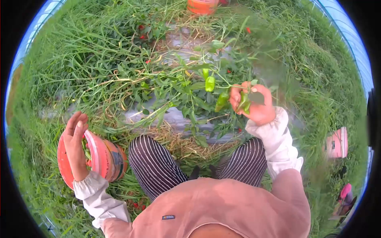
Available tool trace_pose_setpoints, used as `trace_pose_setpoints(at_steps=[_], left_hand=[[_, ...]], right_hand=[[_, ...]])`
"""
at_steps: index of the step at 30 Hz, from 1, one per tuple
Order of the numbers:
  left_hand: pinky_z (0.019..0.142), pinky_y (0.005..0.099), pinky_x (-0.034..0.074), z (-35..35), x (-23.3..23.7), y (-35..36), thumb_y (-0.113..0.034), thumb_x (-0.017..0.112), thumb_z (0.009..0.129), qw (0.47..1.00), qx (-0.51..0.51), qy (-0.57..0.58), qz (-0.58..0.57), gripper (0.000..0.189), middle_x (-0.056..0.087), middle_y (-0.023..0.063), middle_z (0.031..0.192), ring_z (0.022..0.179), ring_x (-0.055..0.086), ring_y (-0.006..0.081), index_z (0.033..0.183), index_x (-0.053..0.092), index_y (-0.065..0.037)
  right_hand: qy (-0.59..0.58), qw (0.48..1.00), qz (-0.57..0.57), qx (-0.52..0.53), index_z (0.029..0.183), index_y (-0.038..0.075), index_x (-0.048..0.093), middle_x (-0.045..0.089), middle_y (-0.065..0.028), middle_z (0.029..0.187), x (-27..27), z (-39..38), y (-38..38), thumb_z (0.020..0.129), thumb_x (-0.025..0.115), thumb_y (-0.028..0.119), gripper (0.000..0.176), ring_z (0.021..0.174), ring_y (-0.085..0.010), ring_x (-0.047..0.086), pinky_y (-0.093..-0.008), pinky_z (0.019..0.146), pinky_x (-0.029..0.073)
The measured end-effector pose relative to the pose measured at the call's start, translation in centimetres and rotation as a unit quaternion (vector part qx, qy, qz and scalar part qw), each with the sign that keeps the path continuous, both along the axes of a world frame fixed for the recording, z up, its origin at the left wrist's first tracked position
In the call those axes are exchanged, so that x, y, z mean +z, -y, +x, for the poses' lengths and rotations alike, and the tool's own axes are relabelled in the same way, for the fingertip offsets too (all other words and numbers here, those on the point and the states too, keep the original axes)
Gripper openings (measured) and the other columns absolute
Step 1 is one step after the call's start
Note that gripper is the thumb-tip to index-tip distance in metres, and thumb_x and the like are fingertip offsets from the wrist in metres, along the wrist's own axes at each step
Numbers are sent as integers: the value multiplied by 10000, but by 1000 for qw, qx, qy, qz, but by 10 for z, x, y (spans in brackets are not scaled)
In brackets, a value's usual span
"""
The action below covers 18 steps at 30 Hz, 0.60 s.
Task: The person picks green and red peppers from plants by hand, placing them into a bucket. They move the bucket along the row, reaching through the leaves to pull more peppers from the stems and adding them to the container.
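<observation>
My right hand (254,104) is closed round a green pepper (243,102) on a leafy stem, its fingers curled. Beside it, more green peppers (210,83) hang from the same plant. At the left, my left hand (76,137) is over the rim of a red-pink bucket (104,156), fingers stretched and fairly close together, with nothing visible in them. The bucket leans to the left, and some red and green peppers show in the gap behind my hand.
An orange bucket (202,6) stands at the top. A pink bucket (337,143) lies in the grass at the right. Pale plastic sheeting (170,119) and dry straw show under the plants. Something pink and dark (345,192) is at the lower right.
</observation>
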<state>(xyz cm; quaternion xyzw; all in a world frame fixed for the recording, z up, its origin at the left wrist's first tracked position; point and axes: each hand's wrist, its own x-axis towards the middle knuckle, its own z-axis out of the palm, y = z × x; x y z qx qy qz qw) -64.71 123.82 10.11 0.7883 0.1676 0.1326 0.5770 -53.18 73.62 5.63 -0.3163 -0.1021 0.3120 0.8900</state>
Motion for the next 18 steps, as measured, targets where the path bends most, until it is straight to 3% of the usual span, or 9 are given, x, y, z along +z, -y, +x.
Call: trace_pose_setpoints(at_steps=[2, 3, 6, 10, 12, 14, 16, 17, 18], left_hand=[[1022, 399, 430, 34, 0, 67, -365, 667, 871, 975, -207, 4, -75, 651, 584, 193, 1260, 1221, 538, 281, 1331, 480, 56], [1029, 404, 422, 50, -4, 98, -429, 689, 836, 952, -288, -3, -101, 747, 564, 195, 1289, 1222, 535, 289, 1355, 448, 52], [1042, 384, 397, 84, -36, 169, -387, 809, 732, 885, -410, 27, -217, 897, 564, 155, 1270, 1209, 536, 260, 1401, 383, 31], [981, 379, 446, 92, -32, 208, -285, 853, 714, 838, -480, -70, -252, 777, 611, 105, 1158, 1117, 581, 220, 1320, 470, 15], [901, 366, 495, 89, -48, 216, -180, 837, 747, 876, -406, -127, -227, 591, 639, 64, 1058, 995, 616, 188, 1222, 535, -2], [849, 337, 514, 93, -61, 214, -153, 798, 797, 891, -416, -71, -168, 464, 654, 45, 1004, 923, 636, 171, 1164, 562, 3], [892, 312, 488, 95, -67, 208, -112, 810, 761, 880, -465, -70, 71, 493, 652, 55, 1055, 1001, 616, 159, 1178, 571, -4], [892, 312, 488, 94, -73, 210, -112, 810, 761, 880, -463, -77, 71, 493, 652, 55, 1055, 1001, 616, 159, 1178, 571, -4], [884, 327, 491, 96, -78, 215, -153, 815, 740, 911, -410, 16, 43, 496, 653, 90, 1060, 996, 629, 209, 1160, 591, -10]], right_hand=[[-11, 1000, -3, 19, 690, 25, 580, 584, -198, 856, 1, -3, -18, 734, 608, 260, 240, 808, -323, 588, -367, 559, 562], [-11, 1000, -4, 24, 690, 25, 580, 584, -198, 856, 0, -6, -26, 734, 608, 260, 240, 808, -323, 588, -367, 559, 562], [47, 997, -58, 28, 615, 15, 552, 600, -213, 877, -6, -13, -41, 707, 637, 247, 264, 800, -310, 603, -368, 568, 563], [96, 985, -137, 41, 592, -4, 537, 630, -241, 959, -17, -18, -37, 743, 626, 202, 271, 789, -271, 618, -370, 572, 551], [70, 986, -147, 41, 591, -5, 537, 638, -220, 952, -24, -17, -29, 766, 624, 195, 280, 794, -263, 624, -365, 576, 549], [67, 983, -168, 23, 592, -7, 539, 645, -199, 945, -25, -13, -23, 793, 617, 181, 286, 788, -255, 625, -359, 601, 546], [42, 977, -207, 17, 588, -9, 535, 649, -185, 933, -23, -12, -19, 812, 609, 153, 286, 772, -254, 623, -358, 626, 537], [36, 975, -217, 5, 586, -8, 532, 650, -186, 930, -21, -11, -19, 828, 604, 130, 288, 764, -251, 620, -365, 635, 531], [33, 976, -214, 7, 586, -8, 532, 650, -186, 930, -22, -10, -17, 828, 604, 130, 288, 764, -251, 620, -365, 635, 531]])
